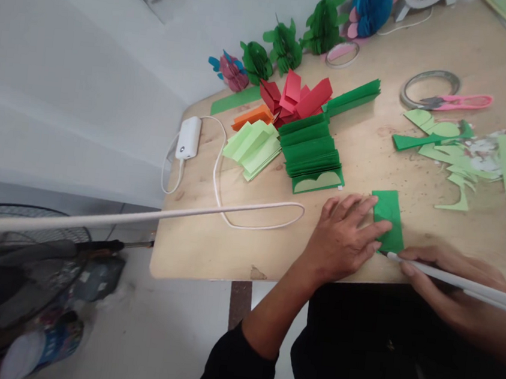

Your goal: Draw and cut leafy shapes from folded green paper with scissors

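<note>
My left hand [342, 238] lies spread on the table edge, its fingertips resting on a small dark green paper rectangle [390, 213]. Faint curved lines show on that paper. My right hand [460, 283] is closed around a long white pen-like stick [434, 272], whose dark tip is at the lower edge of the green paper. Part of the right palm is hidden behind the stick. Just beyond my left hand is a dark green pleated paper stack [309, 144], with a pale green scalloped piece [317, 183] on its near face.
Red folded papers [296, 97], light green pleated papers [252, 147] and an orange one [252, 117] lie at the back left. Green paper figures [286, 47] line the wall. Pink snips [463, 103], a tape roll [412, 89] and paper scraps [459, 157] sit right. A white cable [214, 209] crosses left.
</note>
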